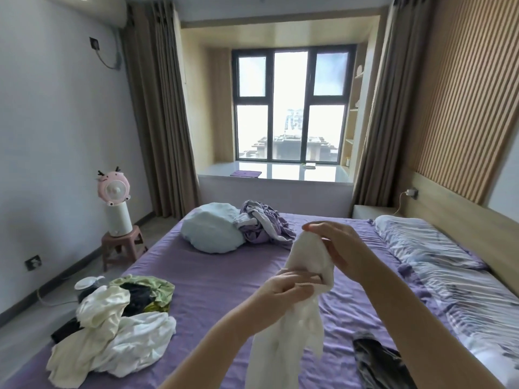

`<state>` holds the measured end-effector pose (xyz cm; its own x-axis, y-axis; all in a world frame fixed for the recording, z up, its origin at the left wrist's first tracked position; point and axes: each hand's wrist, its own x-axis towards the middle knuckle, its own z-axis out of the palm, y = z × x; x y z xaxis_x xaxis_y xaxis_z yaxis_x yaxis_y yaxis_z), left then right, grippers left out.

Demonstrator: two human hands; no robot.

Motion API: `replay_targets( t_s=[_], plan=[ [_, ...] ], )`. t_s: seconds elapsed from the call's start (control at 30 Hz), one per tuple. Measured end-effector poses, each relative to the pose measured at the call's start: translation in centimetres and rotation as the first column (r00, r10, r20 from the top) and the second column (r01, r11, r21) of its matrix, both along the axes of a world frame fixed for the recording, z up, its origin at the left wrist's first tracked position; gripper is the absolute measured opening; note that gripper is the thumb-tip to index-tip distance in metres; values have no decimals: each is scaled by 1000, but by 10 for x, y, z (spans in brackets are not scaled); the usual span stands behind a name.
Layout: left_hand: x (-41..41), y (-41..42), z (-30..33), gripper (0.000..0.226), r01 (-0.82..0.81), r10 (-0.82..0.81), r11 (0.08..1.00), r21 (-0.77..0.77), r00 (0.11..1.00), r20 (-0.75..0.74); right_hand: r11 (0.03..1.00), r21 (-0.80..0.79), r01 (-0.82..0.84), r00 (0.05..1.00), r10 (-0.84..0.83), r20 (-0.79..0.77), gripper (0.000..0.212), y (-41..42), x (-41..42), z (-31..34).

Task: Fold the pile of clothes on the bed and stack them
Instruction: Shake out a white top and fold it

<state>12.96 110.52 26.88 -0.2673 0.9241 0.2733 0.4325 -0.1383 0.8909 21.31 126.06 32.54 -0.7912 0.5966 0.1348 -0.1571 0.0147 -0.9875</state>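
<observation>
Purple bed (213, 287): both hands (left (283, 296), right (334, 245)) pinch white garment (292, 329) aloft.

You face a bright dark-framed bay window (292, 105) flanked by brown curtains (160, 113), with a pale grey wall (56, 122) left, a slatted wooden wall (460, 94) right, and a pink fan (113, 189) on a stool (123, 245).

head cam | faces fwd/down over bed (213, 279) toward window (292, 105) | hands near
</observation>
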Motion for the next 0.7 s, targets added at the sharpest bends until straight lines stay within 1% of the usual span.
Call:
replay_targets(
  t_s=[0.03, 0.07, 0.1, 0.13, 0.17, 0.2, 0.23, 0.27, 0.3, 0.33, 0.37, 0.47, 0.5, 0.57, 0.6, 0.63, 0.7],
  plan=[
    [0, -1, 4, 23, -21, 22, 998, 62, 1000, -14, 999, 49, -11, 1000, 11, 3, 9, -2, -1, 2],
    [-3, -2, 7, 27, -97, 100, 984, 151, 995, -15, 996, 88, -25, 1000, 25, 1, 9, -2, -2, 3],
    [-9, 0, 11, 28, -205, 215, 948, 242, 976, -17, 993, 109, -47, 999, 48, -6, 12, -2, -2, 4],
    [-16, 4, 16, 22, -304, 327, 900, 313, 945, -20, 989, 129, -71, 997, 73, -9, 14, -2, -1, 6],
    [-25, 9, 21, 13, -356, 383, 864, 355, 924, -6, 984, 145, -99, 995, 101, -7, 15, -3, 2, 9],
    [-32, 14, 26, 16, -343, 367, 870, 355, 930, 1, 979, 158, -127, 992, 128, 2, 16, -3, 5, 12],
    [-38, 19, 31, 31, -267, 279, 916, 301, 960, 1, 974, 164, -154, 988, 154, 11, 16, -3, 9, 14],
    [-43, 25, 34, 47, -157, 163, 964, 214, 987, -7, 968, 176, -177, 984, 177, 19, 17, -2, 13, 17],
    [-46, 31, 36, 59, -58, 60, 991, 119, 998, -16, 961, 196, -193, 981, 191, 29, 17, -1, 17, 19],
    [-47, 37, 37, 64, 23, -23, 999, 47, 1000, -11, 954, 226, -195, 981, 191, 41, 18, -1, 20, 21],
    [-48, 44, 36, 60, 74, -74, 997, 11, 997, 7, 948, 263, -176, 984, 168, 52, 18, 0, 23, 23],
    [-46, 54, 34, 15, 140, -135, 989, -43, 986, 102, 929, 368, -39, 998, 22, 51, 23, 4, 35, 34],
    [-46, 57, 32, 12, 142, -134, 988, -68, 986, 103, 928, 372, 11, 999, -24, 30, 25, 7, 40, 38],
    [-45, 57, 23, 24, 152, -141, 983, -105, 985, 99, 923, 369, 111, 994, -110, -24, 28, 13, 53, 47],
    [-44, 55, 17, 28, 163, -149, 979, -120, 981, 121, 910, 378, 168, 986, -160, -52, 27, 16, 58, 50],
    [-45, 53, 11, 28, 185, -164, 973, -138, 975, 152, 887, 403, 228, 974, -215, -76, 25, 18, 64, 53],
    [-46, 48, 0, 21, 230, -191, 955, -187, 960, 205, 807, 487, 334, 938, -338, -84, 22, 23, 74, 55]
  ],
)
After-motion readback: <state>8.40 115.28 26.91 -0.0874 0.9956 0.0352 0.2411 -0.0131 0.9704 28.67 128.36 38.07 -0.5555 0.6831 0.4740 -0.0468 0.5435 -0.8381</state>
